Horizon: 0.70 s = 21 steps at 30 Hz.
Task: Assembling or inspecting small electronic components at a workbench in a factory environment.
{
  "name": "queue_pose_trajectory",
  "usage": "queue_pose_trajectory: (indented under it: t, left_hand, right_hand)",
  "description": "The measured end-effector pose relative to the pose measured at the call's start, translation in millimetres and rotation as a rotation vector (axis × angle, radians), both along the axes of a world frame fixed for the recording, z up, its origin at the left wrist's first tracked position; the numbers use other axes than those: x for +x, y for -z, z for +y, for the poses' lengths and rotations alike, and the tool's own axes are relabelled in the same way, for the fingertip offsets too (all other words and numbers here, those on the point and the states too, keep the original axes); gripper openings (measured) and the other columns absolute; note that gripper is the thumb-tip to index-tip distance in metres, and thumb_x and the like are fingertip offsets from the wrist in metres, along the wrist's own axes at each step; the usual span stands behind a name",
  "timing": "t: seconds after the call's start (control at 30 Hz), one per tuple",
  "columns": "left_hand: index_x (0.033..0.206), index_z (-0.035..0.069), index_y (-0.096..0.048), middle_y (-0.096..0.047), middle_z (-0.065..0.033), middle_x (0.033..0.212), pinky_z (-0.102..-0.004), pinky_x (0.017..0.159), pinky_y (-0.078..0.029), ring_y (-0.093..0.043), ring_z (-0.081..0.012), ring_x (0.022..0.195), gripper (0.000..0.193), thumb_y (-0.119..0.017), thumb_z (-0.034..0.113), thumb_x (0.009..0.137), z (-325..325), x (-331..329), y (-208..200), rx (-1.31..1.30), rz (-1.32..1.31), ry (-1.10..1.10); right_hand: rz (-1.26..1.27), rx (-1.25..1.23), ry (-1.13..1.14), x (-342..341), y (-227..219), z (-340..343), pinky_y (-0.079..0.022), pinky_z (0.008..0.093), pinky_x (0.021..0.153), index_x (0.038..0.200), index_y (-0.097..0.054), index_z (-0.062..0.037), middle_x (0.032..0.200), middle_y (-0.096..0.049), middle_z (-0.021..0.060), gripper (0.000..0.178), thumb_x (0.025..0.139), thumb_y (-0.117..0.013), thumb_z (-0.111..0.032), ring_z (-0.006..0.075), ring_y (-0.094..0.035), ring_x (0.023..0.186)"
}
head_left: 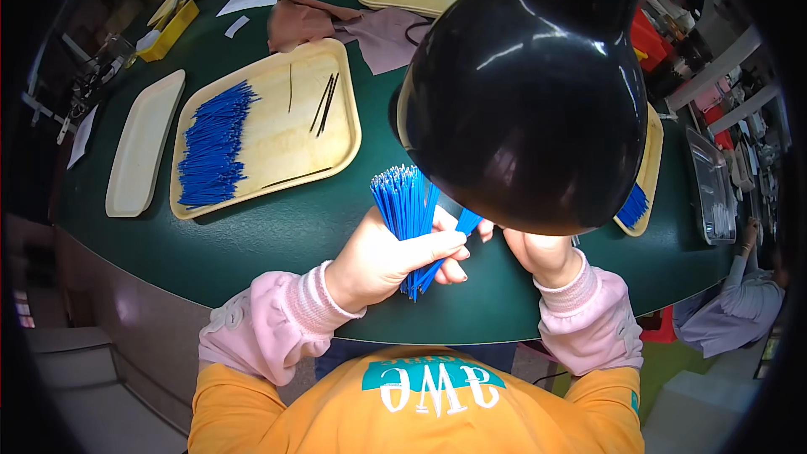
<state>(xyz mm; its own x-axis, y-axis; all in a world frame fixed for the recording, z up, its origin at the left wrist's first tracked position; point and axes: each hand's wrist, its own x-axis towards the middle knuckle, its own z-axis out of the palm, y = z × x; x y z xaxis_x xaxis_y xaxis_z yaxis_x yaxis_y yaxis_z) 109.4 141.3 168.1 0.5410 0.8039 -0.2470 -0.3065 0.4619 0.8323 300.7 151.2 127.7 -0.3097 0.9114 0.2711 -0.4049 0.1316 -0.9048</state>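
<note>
My left hand [378, 256] is closed around a thick bundle of thin blue wires [402, 202], their light-coloured tips pointing away from me. A few wires fan out to the right of the bundle, and a smaller bunch of blue wires [468, 220] shows beside my left fingertips. My right hand [542, 254] is raised close by on the right, under the rim of a black lamp shade [521, 109]. That shade covers most of its fingers, so what they hold, if anything, is hidden.
A cream tray [294, 170] at left carries a heap of blue wires [214, 147] and several dark strips. Beside it lies a narrow pale tray [145, 147]. Another tray [647, 189] with blue wires is partly behind the lamp. Cloths [378, 38] lie farther back. A person [740, 294] sits at right.
</note>
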Motion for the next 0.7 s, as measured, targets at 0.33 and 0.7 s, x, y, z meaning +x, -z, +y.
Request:
queue_pose_trajectory:
  t: [0.33, 0.7]
  left_hand:
    - [0.082, -0.001, -0.053, -0.057, -0.0096, 0.071, -0.0223, 0.054, -0.048, -0.059, -0.0159, 0.061, 0.011, -0.055, 0.008, 0.076, -1.2, -1.2, 3.0, -0.002, -0.023, 0.006]
    - [0.092, -0.002, -0.053, -0.057, -0.0096, 0.068, -0.0188, 0.046, -0.044, -0.056, -0.0119, 0.051, 0.019, -0.053, 0.011, 0.079, 3.1, -2.9, -0.3, -0.003, 0.015, 0.235]
  right_hand:
    - [0.245, -0.332, -0.136, -12.8, -16.7, -5.2, -0.039, 0.0243, 0.051, 0.081, -0.050, 0.0036, 0.066, -0.051, 0.0093, 0.016, 0.083, -0.035, -0.001, 0.0150, -0.048, 0.058]
    - [0.242, -0.256, -0.074, -1.7, -5.2, 0.4, -0.040, 0.0220, 0.054, 0.089, -0.049, 0.0021, 0.073, -0.052, 0.0046, 0.013, 0.076, -0.047, 0.002, 0.0107, -0.049, 0.061]
